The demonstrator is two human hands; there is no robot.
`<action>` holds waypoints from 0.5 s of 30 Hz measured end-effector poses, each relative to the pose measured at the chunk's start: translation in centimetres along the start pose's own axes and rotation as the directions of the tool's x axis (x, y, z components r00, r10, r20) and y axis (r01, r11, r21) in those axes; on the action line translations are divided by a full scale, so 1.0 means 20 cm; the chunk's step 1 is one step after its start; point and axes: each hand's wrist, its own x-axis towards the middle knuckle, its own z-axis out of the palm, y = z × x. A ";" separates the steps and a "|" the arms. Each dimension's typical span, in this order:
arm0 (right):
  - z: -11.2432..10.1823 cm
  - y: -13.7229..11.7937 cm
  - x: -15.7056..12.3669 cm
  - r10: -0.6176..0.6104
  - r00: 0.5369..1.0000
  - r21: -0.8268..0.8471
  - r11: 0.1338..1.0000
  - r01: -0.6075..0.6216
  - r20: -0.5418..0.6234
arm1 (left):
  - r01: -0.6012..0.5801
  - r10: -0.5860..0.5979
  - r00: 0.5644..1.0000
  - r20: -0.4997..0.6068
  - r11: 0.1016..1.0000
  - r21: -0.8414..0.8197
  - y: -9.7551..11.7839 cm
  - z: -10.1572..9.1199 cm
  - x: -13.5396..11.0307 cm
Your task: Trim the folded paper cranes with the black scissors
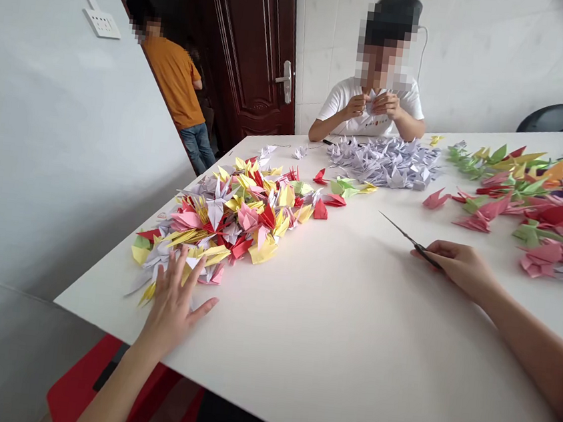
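With its fingers spread, my left hand (174,300) rests at the near edge of a heap of folded paper pieces (248,217) in yellow, red, pink, white and green. It holds none of them that I can see. On the right, my right hand (457,266) grips a pair of scissors (425,253) by the dark handle, low over the white table (319,329). The thin blades point away and to the left, toward the far side, and touch no paper.
A pile of pale lilac folded paper (384,161) lies before a seated person (373,106), who holds a small paper piece. Multicoloured folded paper (538,204) spreads along the right. Another person (171,85) stands by the dark door (252,40). A red stool (85,378) stands below the table's near edge.
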 end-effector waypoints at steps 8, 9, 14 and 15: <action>0.00 0.01 0.00 -0.015 1.000 0.040 0.999 0.014 0.009 | -0.092 0.098 0.993 0.068 0.992 -0.081 -0.06 0.16 0.23; 0.00 0.01 0.00 -0.013 1.000 0.040 0.999 0.013 0.007 | -0.088 0.094 0.994 0.064 0.992 -0.088 -0.06 0.17 0.25; 0.00 -0.02 -0.01 0.004 1.000 0.045 0.999 -0.004 0.011 | -0.068 0.065 0.997 -0.045 0.995 -0.077 -0.04 0.16 0.29; 0.01 -0.02 -0.01 0.003 1.000 0.039 0.999 -0.003 0.009 | -0.068 0.062 0.995 -0.081 0.995 -0.079 -0.03 0.15 0.29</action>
